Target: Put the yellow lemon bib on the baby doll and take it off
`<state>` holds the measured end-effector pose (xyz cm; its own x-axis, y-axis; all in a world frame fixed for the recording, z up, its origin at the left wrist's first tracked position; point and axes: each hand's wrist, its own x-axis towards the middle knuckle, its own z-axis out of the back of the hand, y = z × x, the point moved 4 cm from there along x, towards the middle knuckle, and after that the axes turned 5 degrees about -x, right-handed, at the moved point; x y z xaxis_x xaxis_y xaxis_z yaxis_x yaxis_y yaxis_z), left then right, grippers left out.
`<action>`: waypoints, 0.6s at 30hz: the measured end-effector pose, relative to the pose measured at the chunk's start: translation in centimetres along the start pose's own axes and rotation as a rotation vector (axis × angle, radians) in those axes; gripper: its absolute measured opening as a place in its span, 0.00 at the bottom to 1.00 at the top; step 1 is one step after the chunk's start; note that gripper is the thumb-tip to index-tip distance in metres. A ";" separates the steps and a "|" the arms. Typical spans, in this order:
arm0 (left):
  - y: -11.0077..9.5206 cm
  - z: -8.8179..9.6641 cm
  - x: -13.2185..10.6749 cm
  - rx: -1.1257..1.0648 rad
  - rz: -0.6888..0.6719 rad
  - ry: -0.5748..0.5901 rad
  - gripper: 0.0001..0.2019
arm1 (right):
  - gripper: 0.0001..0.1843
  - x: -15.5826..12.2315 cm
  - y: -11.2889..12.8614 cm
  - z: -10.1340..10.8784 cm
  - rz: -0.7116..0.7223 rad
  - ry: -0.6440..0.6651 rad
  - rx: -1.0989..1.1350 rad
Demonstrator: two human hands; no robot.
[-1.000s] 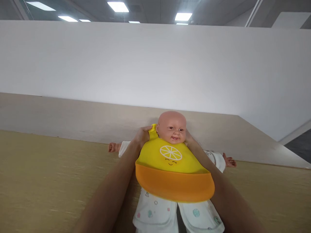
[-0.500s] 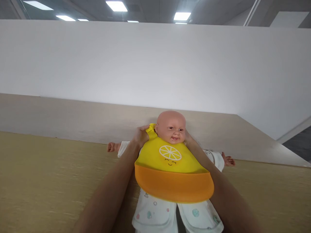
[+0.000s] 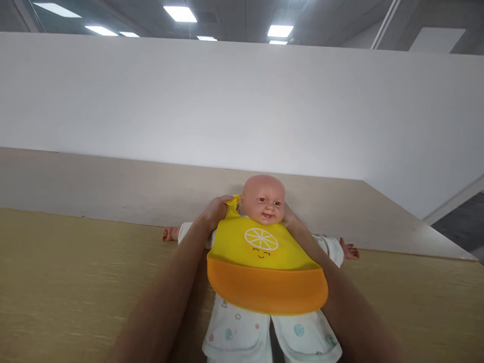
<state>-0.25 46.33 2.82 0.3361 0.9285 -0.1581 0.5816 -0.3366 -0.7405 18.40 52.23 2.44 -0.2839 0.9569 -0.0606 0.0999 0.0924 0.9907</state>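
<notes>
The bib [image 3: 264, 272] in front of me was bright yellow, printed with a white citrus slice [image 3: 261, 239] over a small dark-lined smiling face [image 3: 261, 253]; its pocket [image 3: 266, 292] was plain orange. I saw a pinkish doll's head [image 3: 263, 194] and white clothes [image 3: 238, 327] scattered with pink and teal motifs. My counter [image 3: 75, 272] was mustard-tan, paler greyish-beige behind, and the wall [image 3: 242, 101] white.

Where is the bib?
The bib is in the head view's lower half, slightly right of centre, spread over the doll, one strap in the left hand.
</notes>
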 end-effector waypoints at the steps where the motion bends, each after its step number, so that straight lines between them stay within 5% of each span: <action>1: -0.1 0.0 -0.1 0.038 0.003 -0.009 0.09 | 0.17 0.1 -0.1 0.1 0.008 -0.006 0.005; 9: -0.8 -0.7 -1.4 0.224 -0.002 -0.050 0.10 | 0.17 0.3 -0.1 0.3 0.053 0.010 -0.060; 18: -2.5 -0.1 -1.7 0.574 -0.099 -0.334 0.16 | 0.18 0.4 -0.1 0.5 0.100 -0.030 -0.113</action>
<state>-2.25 45.62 4.99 0.0007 0.9804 -0.1972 0.0804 -0.1966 -0.9772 18.77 52.79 2.22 -0.2486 0.9679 0.0370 0.0181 -0.0335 0.9993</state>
